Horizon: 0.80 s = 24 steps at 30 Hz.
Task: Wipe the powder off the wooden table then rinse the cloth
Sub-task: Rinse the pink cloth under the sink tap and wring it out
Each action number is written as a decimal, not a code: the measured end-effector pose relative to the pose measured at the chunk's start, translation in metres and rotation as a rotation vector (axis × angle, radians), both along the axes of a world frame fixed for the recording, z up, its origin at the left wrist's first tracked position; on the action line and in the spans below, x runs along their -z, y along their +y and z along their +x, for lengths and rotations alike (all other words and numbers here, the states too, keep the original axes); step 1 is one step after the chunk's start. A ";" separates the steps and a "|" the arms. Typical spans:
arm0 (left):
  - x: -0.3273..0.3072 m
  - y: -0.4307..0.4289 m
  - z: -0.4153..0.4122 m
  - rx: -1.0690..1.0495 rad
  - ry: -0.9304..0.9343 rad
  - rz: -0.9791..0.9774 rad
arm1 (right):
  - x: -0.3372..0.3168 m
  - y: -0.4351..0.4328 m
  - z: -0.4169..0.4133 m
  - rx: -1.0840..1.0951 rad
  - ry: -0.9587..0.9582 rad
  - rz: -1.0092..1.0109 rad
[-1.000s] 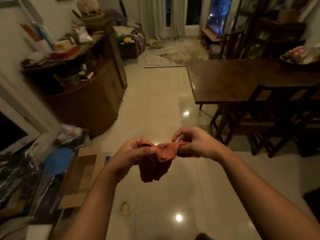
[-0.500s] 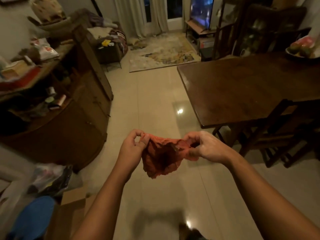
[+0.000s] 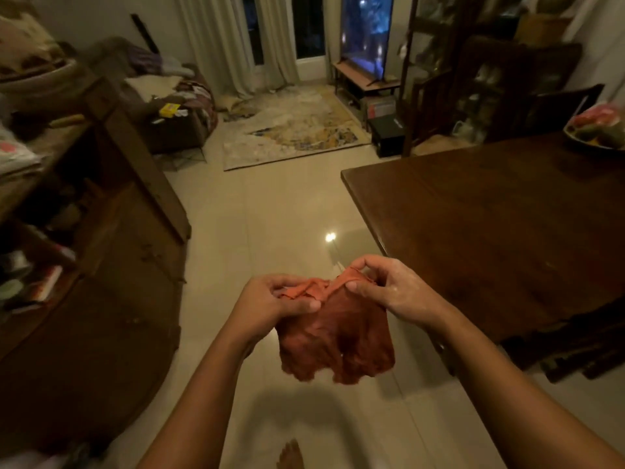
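Observation:
A crumpled orange-red cloth (image 3: 338, 340) hangs in front of me over the tiled floor. My left hand (image 3: 270, 302) grips its upper left edge with curled fingers. My right hand (image 3: 389, 289) pinches the upper right edge between thumb and fingers. The dark wooden table (image 3: 490, 231) stands to the right, its near corner just beyond my right hand. No powder is plain to see on its dim surface.
A wooden sideboard (image 3: 111, 265) full of clutter stands on the left. A bowl of fruit (image 3: 598, 130) sits at the table's far right edge. A dark chair (image 3: 575, 350) is tucked under the table's near side. Beyond lie a rug (image 3: 291, 137) and sofa (image 3: 176, 106).
I have walked closer to the table, which now fills the right side. Both hands have shifted along the cloth's top edge, and more of it hangs down spread out.

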State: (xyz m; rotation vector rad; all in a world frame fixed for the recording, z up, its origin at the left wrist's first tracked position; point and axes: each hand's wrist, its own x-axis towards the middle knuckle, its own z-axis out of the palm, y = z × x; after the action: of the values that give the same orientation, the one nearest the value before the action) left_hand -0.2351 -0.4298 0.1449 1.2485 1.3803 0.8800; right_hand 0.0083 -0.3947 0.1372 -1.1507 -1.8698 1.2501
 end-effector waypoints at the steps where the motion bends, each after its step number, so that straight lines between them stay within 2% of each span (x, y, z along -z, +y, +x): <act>1: 0.002 0.025 -0.007 0.018 0.012 0.014 | 0.001 0.017 -0.009 0.040 -0.008 0.024; 4: 0.007 0.099 -0.024 0.044 -0.067 0.038 | 0.003 0.067 -0.026 0.118 -0.079 0.008; 8: 0.008 0.199 -0.032 0.055 -0.056 0.107 | 0.013 0.126 -0.033 0.262 -0.142 -0.045; 15: 0.025 0.346 -0.002 0.208 0.073 0.065 | 0.082 0.219 -0.009 0.333 -0.449 -0.213; 21: 0.043 0.468 0.019 0.219 0.120 0.050 | 0.112 0.306 0.005 0.357 -0.148 -0.432; 24: 0.046 0.536 0.024 0.252 0.149 0.008 | 0.118 0.349 0.011 0.418 -0.115 -0.445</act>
State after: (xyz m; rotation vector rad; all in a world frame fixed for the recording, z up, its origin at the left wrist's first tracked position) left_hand -0.2115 0.1063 0.0989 1.4816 1.2992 0.6294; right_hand 0.0191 -0.0458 0.0193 -1.7736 -1.3506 1.4065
